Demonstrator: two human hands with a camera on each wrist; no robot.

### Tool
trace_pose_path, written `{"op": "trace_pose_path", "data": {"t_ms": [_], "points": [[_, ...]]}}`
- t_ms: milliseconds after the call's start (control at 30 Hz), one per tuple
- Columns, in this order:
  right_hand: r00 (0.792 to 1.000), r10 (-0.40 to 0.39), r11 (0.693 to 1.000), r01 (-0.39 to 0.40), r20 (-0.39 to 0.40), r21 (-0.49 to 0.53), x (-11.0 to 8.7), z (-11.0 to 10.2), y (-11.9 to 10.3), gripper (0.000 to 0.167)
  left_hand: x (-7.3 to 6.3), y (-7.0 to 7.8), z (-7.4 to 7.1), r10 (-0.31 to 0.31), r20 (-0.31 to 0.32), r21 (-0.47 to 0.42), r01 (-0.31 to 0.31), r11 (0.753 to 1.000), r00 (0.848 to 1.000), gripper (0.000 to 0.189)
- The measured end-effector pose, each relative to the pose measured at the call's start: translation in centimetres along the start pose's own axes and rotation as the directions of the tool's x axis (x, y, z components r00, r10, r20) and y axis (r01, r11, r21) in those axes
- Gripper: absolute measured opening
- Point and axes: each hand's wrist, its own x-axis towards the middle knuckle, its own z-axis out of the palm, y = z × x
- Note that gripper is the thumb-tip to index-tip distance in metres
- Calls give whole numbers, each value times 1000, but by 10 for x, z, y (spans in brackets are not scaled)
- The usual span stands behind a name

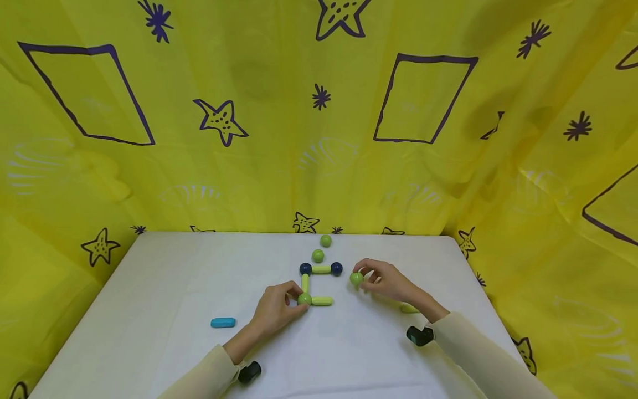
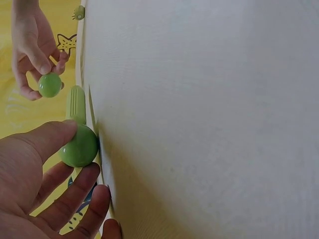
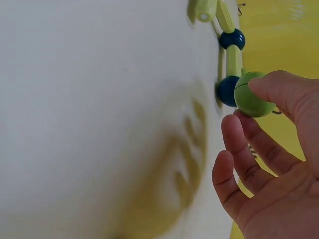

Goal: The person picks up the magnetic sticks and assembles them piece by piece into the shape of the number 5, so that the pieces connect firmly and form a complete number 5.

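Note:
My left hand pinches a green ball at the near left corner of a joined frame of rods and balls. From that ball one light-green rod points right, its far end free. Another light-green rod runs back to a dark blue ball. A third rod links this to a second dark blue ball. To the right of the frame, my right hand holds a loose green ball between thumb and fingers. In the right wrist view that held ball overlaps a blue one.
Two more green balls, one nearer and one farther, lie behind the frame. A blue rod rests left of my left hand. Under my right wrist, a yellow-green rod is partly hidden. Yellow patterned cloth surrounds the white table.

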Motion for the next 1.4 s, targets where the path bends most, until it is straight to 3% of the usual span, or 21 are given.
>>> {"op": "trace_pose_path", "data": {"t_ms": [200,433,767,1400], "points": [[999,33,999,-33,8,43,-6,17,2,31,0,-2,0,3,3,-8,-3,1000,1000,21],[1000,-22,999,22,2,37,-8,33,4,30,2,-4,0,-12,3,-1,12,1000,1000,22],[999,-30,999,31,-13,32,-8,47,-2,29,0,-1,-1,-6,-10,-18,6,1000,1000,21],[998,-46,999,47,-43,9,-10,52,-1,30,1,-2,-1,-11,-10,-27,10,1000,1000,21]]}}
